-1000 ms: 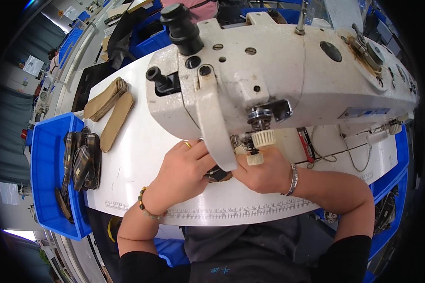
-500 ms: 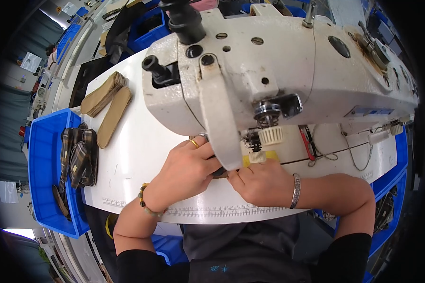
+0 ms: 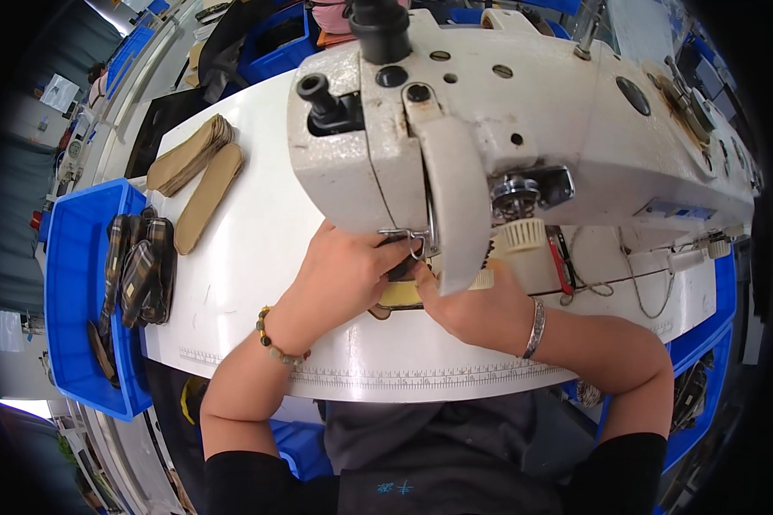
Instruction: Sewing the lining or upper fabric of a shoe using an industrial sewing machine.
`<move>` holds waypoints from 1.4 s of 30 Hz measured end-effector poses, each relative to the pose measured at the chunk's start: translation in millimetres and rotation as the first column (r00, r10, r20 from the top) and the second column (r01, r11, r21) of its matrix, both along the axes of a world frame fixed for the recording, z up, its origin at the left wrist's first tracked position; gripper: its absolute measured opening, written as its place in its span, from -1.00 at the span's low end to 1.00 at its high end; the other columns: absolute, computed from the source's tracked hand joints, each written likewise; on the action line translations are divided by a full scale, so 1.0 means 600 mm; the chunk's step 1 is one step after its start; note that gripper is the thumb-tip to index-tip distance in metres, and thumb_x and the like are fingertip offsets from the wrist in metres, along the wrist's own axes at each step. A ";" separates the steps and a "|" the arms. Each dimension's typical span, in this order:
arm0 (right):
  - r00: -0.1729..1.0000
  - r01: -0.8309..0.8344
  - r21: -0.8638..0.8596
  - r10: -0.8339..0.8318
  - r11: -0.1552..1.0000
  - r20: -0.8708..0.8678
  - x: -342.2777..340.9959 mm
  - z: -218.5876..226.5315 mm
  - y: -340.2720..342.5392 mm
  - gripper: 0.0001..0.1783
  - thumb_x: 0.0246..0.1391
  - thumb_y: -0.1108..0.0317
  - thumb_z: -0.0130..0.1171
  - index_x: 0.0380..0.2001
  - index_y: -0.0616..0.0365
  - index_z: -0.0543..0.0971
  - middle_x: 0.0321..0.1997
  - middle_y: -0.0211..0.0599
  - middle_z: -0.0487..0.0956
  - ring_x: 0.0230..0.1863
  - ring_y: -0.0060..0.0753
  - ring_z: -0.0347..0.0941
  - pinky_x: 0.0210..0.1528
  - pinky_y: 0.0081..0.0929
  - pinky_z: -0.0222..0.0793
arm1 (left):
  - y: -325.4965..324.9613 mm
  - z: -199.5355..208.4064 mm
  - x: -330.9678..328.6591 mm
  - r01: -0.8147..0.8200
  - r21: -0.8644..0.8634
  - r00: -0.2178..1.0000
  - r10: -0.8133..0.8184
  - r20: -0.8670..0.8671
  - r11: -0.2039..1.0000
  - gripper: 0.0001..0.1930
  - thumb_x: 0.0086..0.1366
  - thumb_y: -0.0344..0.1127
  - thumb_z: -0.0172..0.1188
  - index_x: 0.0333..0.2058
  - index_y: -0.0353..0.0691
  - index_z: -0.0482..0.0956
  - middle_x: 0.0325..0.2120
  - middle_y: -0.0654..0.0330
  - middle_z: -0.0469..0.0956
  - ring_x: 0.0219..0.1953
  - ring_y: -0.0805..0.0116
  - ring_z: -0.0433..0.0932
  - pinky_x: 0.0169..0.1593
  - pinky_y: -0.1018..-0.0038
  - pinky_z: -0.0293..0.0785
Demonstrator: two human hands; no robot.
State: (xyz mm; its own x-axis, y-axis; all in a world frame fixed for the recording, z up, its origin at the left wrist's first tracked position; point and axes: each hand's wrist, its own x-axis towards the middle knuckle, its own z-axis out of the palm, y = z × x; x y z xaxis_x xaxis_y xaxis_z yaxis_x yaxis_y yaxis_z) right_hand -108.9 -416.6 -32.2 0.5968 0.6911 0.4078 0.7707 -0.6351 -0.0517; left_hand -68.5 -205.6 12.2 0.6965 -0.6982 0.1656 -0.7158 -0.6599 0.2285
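Under the needle end of a white sewing machine point(image 3: 343, 176), both my hands hold a small workpiece point(image 3: 401, 295) with a yellow face, a tan rounded edge and dark fabric. My left hand point(image 3: 339, 270) presses its fingers onto the dark fabric, close by the metal presser parts point(image 3: 414, 243). On the other side, my right hand point(image 3: 481, 307) grips the workpiece with thumb and bent fingers, partly behind the white lever point(image 3: 459, 206). Much of the workpiece is hidden by my hands and the machine, so its full shape cannot be made out.
Tan sole-shaped pieces point(image 3: 206, 199) lie on the white table point(image 3: 249, 275), some stacked. Plaid fabric slippers point(image 3: 146, 276) hang over the edge of a blue bin point(image 3: 69, 283) at left. Red-handled snips point(image 3: 562, 262) and a loose cord point(image 3: 636, 266) lie right of the needle area.
The yellow face has moved from the right of my fingers to between my hands, where the tan edge shows too. My left fingers have shifted farther in; the whole view has swung slightly.
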 end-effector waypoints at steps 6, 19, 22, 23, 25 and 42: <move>0.994 0.044 0.154 -0.028 0.987 -0.106 0.021 -0.017 -0.004 -0.83 0.04 0.29 0.18 -0.31 0.09 0.61 -0.63 -0.36 0.54 -0.65 -0.25 0.51 -0.63 -0.31 0.40 | 0.007 -0.003 0.007 0.028 -0.010 0.993 -0.026 0.117 1.000 -0.61 -0.16 -0.41 0.35 -0.23 -0.09 0.72 -0.26 0.29 0.65 -0.12 0.27 0.58 0.02 0.30 0.44; 0.989 0.148 0.231 -0.147 0.962 -0.019 0.037 -0.003 -0.003 -0.83 0.02 0.20 0.27 -0.58 -0.05 0.63 -0.60 -0.42 0.60 -0.57 -0.28 0.56 -0.52 -0.32 0.45 | -0.006 -0.008 -0.003 0.103 -0.183 0.903 -0.015 0.430 0.978 -0.69 -0.15 -0.37 0.31 -0.31 -0.22 0.67 -0.37 0.29 0.61 -0.29 0.32 0.61 -0.19 0.43 0.55; 0.992 0.122 0.339 -0.110 0.933 -0.057 0.038 0.004 0.000 -0.85 0.05 0.25 0.22 -0.55 -0.04 0.63 -0.59 -0.41 0.60 -0.56 -0.29 0.56 -0.52 -0.31 0.45 | -0.012 -0.013 -0.004 0.119 -0.217 0.873 0.002 0.488 0.969 -0.71 -0.17 -0.39 0.32 -0.35 -0.23 0.66 -0.42 0.29 0.59 -0.33 0.33 0.60 -0.22 0.44 0.55; 0.993 0.120 0.339 -0.107 0.933 -0.057 0.038 0.001 0.000 -0.85 0.05 0.25 0.22 -0.55 -0.04 0.63 -0.59 -0.41 0.60 -0.56 -0.29 0.56 -0.52 -0.31 0.45 | -0.013 -0.014 -0.004 0.138 -0.225 0.865 -0.007 0.502 0.964 -0.72 -0.18 -0.42 0.32 -0.37 -0.22 0.65 -0.44 0.30 0.58 -0.36 0.33 0.59 -0.24 0.45 0.54; 0.990 0.133 0.278 -0.115 0.951 -0.079 0.043 -0.008 -0.001 -0.89 0.08 0.29 0.16 -0.45 -0.02 0.64 -0.58 -0.41 0.61 -0.57 -0.29 0.56 -0.53 -0.30 0.44 | -0.013 -0.016 -0.004 0.116 -0.234 0.868 0.016 0.497 0.965 -0.72 -0.20 -0.43 0.32 -0.39 -0.21 0.64 -0.46 0.30 0.57 -0.38 0.33 0.58 -0.26 0.45 0.53; 0.998 0.044 0.258 -0.032 0.965 -0.051 0.034 -0.024 -0.006 -0.91 -0.02 0.33 0.19 -0.37 -0.05 0.59 -0.57 -0.34 0.61 -0.57 -0.21 0.56 -0.53 -0.25 0.45 | 0.004 0.007 0.000 -0.036 -0.198 0.999 0.032 -0.022 0.980 -0.71 -0.17 -0.36 0.38 -0.35 -0.14 0.66 -0.45 0.27 0.63 -0.31 0.21 0.58 -0.16 0.32 0.47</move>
